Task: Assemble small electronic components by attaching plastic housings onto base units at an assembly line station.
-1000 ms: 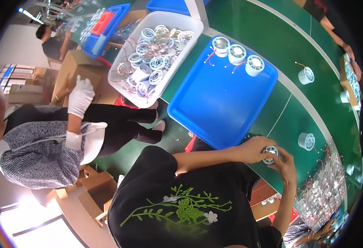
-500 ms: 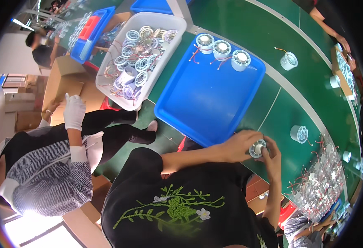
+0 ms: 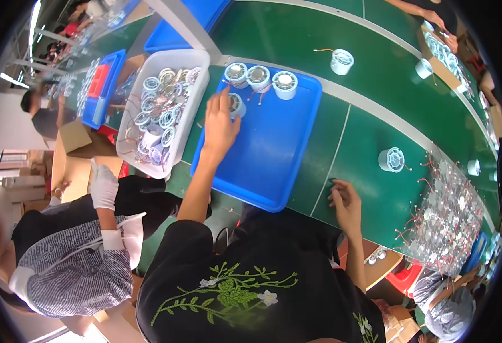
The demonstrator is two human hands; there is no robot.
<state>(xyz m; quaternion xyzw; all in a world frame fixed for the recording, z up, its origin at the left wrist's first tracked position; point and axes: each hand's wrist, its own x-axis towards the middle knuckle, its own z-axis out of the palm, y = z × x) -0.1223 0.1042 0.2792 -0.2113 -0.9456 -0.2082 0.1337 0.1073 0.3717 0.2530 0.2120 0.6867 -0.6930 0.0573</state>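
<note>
My left hand (image 3: 219, 127) is at the left side of the blue tray (image 3: 262, 154), its fingers on a light-blue round plastic housing (image 3: 237, 106). Part of that housing is hidden behind the hand. Along the tray's far end three similar housings (image 3: 258, 79) stand in a row, with silvery discs on top and thin red wires trailing. My right hand (image 3: 347, 206) hovers over the green table near its front edge, fingers apart and nothing seen in it.
Left of the tray, a white bin (image 3: 191, 108) holds many loose housings. A lone housing (image 3: 392, 160) stands at right, near a heap of wired parts (image 3: 445, 211). Another housing (image 3: 342, 62) is beyond the metal rail. A person with a white glove (image 3: 103, 186) is at left.
My left hand has carried the housing from in front of me to the tray's far left. My right hand has let go of it and stays near the table edge. The view has shifted.
</note>
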